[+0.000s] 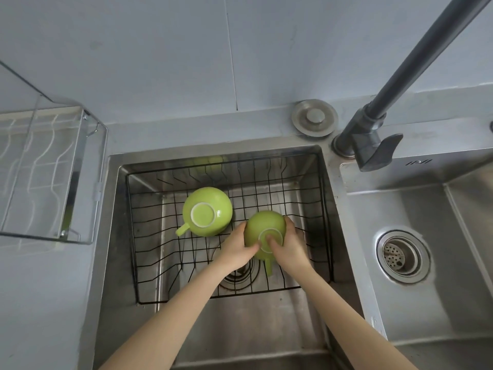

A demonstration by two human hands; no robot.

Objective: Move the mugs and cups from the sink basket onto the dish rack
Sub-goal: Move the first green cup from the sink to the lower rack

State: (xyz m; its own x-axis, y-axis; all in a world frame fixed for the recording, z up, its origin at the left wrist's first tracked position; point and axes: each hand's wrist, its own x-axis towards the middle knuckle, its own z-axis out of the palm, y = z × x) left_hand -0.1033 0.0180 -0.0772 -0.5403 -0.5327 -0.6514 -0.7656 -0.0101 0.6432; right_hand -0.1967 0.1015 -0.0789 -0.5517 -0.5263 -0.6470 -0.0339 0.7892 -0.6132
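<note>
Two green mugs lie upside down in the black wire sink basket [301, 180]. The left green mug [207, 211] rests alone, its handle pointing to the lower left. Both my hands are wrapped around the right green mug [262, 225]: my left hand [234, 249] grips its left side, my right hand [289, 245] holds its right side with fingers over the base. Its handle points toward me, below my hands. The dish rack [48, 172] of silver wire stands on the counter at the left, holding nothing that I can see.
The basket sits in the left steel sink bowl [240, 324]. A dark faucet [373, 129] rises at the right, beside a round metal stopper [314, 117] on the ledge. A second sink bowl with a drain strainer [400, 256] lies to the right.
</note>
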